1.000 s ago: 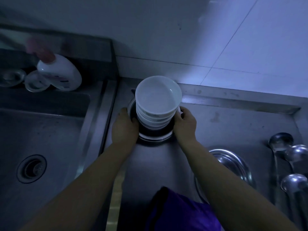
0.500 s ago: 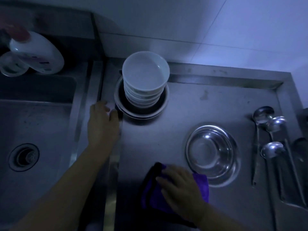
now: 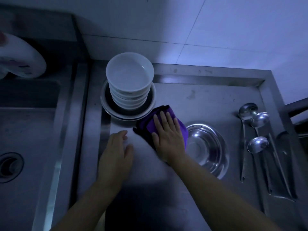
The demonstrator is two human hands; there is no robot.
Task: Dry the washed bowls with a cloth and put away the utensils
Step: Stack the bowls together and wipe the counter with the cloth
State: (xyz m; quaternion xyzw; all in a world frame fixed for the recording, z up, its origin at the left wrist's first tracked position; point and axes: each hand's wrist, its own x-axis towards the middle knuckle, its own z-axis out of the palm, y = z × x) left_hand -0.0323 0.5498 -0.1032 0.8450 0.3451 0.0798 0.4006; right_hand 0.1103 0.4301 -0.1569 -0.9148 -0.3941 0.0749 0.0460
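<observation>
A: What takes up most of the view?

B: A steel table (image 3: 208, 100) with raised edges, and a sink (image 3: 30, 130) set in to its left, drain (image 3: 10, 167) low in the basin. A white bottle (image 3: 20, 60) lies tipped at the sink's far edge.

A: And the bowls?

B: A stack of white bowls (image 3: 130, 75) stands upright inside a wider steel dish (image 3: 106, 104) at the table's back left. A shallow steel bowl (image 3: 208, 147) sits alone toward the middle right, open side up.

A: Where is the cloth?

B: The purple cloth (image 3: 150, 125) lies flat on the table between the stack and the steel bowl. Its far corner is just beside the dish's rim; its right edge reaches the steel bowl's rim, though contact cannot be judged.

A: The hands?

B: The right hand (image 3: 168, 135) lies palm down on the cloth, fingers (image 3: 164, 118) straight and spread, pressing rather than clutching. The left hand (image 3: 116, 154) is near the table surface just left of the cloth, fingers relaxed and slightly bent, grasping nothing.

A: Utensils?

B: Three ladles (image 3: 258, 144) lie on the table's right side, bowls toward the wall, handles toward the person, beside a flat metal tool (image 3: 283, 164) too dim to identify.
</observation>
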